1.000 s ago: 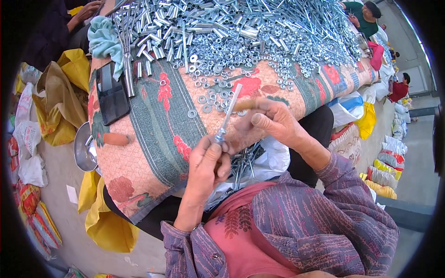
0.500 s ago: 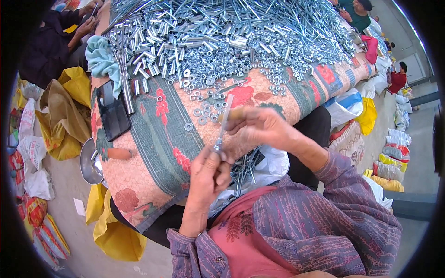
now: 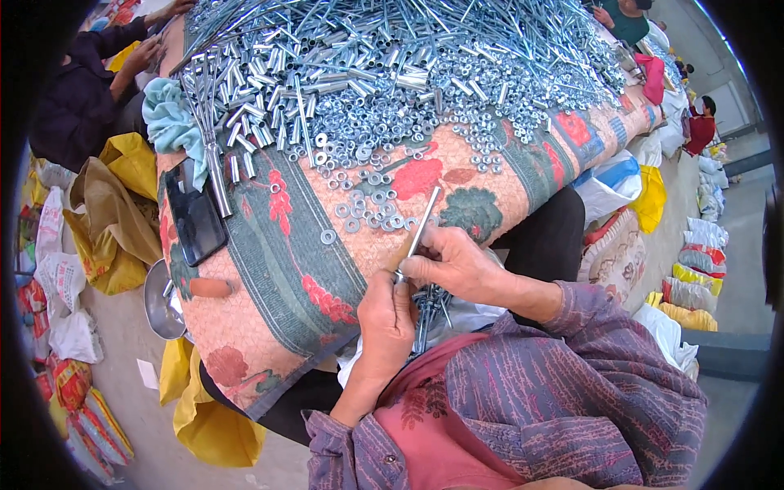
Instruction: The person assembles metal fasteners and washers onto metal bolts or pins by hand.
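A slim metal rod (image 3: 426, 216) stands tilted between my hands, above the near edge of the cloth-covered table. My left hand (image 3: 387, 317) is closed around its lower end, where a small metal fitting partly shows between the fingers. Pinching the rod just above that is my right hand (image 3: 460, 265), with a tan covering at its fingertips. Beneath the hands, a bundle of metal rods (image 3: 430, 314) lies on a white bag in my lap. Loose washers (image 3: 374, 214) are scattered on the cloth just beyond my hands.
A large heap of metal sleeves (image 3: 269, 86), nuts and long rods covers the far table. At left lie a phone (image 3: 194, 220), a teal cloth (image 3: 175, 118), a metal tool (image 3: 217, 175) and an orange-brown piece (image 3: 211, 288). A metal bowl (image 3: 163, 306) and sacks stand beside the table. Other people sit nearby.
My right hand has come down and toward me, from moving beside the rod's upper part to pinching it low. My left hand has shifted slightly right and nearer, and the rod leans further right.
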Demonstrator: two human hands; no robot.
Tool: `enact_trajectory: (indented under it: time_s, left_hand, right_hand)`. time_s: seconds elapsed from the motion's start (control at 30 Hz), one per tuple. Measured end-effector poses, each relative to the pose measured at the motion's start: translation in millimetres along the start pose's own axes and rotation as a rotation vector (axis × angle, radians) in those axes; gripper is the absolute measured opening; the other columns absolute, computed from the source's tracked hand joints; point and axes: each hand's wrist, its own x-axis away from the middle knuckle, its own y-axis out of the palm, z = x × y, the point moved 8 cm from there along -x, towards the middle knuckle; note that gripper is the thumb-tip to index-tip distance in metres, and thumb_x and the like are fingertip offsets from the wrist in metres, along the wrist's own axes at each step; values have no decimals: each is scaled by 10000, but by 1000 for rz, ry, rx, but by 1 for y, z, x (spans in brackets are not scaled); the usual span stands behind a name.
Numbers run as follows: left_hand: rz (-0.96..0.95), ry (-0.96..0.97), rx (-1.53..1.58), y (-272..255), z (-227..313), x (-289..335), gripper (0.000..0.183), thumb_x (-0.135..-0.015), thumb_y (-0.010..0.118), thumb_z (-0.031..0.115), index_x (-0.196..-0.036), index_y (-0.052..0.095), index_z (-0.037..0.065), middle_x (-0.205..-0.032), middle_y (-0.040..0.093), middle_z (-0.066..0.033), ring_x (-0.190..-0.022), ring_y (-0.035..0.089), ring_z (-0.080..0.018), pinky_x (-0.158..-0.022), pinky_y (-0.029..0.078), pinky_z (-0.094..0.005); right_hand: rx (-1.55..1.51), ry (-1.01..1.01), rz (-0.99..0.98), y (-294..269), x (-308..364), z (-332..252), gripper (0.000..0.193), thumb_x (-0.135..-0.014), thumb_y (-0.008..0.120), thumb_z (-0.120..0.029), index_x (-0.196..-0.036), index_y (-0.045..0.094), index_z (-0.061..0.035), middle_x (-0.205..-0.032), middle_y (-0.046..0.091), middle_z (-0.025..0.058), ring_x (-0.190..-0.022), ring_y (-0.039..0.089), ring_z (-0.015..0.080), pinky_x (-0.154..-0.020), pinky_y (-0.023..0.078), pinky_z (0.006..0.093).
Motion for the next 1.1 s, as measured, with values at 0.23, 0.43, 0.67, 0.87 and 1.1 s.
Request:
enact_trajectory:
  time_s: [0.23, 0.43, 0.67, 0.87, 1.1]
  left_hand:
    - [-584, -302, -55, 29, -29, 14, 153, -858, 546, 109, -942, 498, -10, -705, 549, -204, -664, 567, -346, -601, 441, -396]
    - [-566, -78, -300, 42, -35, 15, 345, -807, 602, 121, -1087, 467, -29, -916, 562, -284, -905, 534, -459, -740, 421, -460]
    - [-582, -100, -281, 47, -49, 9, 318, -816, 575, 152, -1053, 527, -54, -973, 553, -285, -965, 531, -416, -824, 415, -428]
    - [-621, -77, -218, 51, -50, 9, 336, -834, 543, 168, -1081, 511, -57, -1010, 543, -287, -996, 516, -416, -837, 406, -437]
    - [-579, -89, -145, 47, -53, 13, 362, -837, 530, 165, -1121, 495, -57, -1014, 536, -294, -1018, 500, -430, -858, 400, -444]
  right_hand:
    - [402, -151, 333, -148, -46, -45, 326, -878, 533, -300, -998, 624, -11, -844, 633, 78, -711, 581, 128, -642, 488, 278]
    - [1423, -266, 944, -318, -136, -65, 508, -822, 583, -416, -1100, 529, 5, -1077, 535, 241, -995, 539, 402, -831, 446, 461]
    - [1871, 296, 806, -374, -199, -66, 593, -782, 601, -490, -1137, 544, -19, -1173, 518, 205, -1105, 509, 383, -875, 429, 511]
    - [1859, 405, 690, -409, -219, -64, 498, -769, 646, -387, -1148, 540, -83, -1198, 501, 218, -1119, 496, 390, -890, 385, 554]
    - [1772, 384, 813, -384, -210, -48, 430, -793, 598, -300, -1200, 511, -193, -1227, 483, 193, -1154, 441, 411, -883, 372, 590]
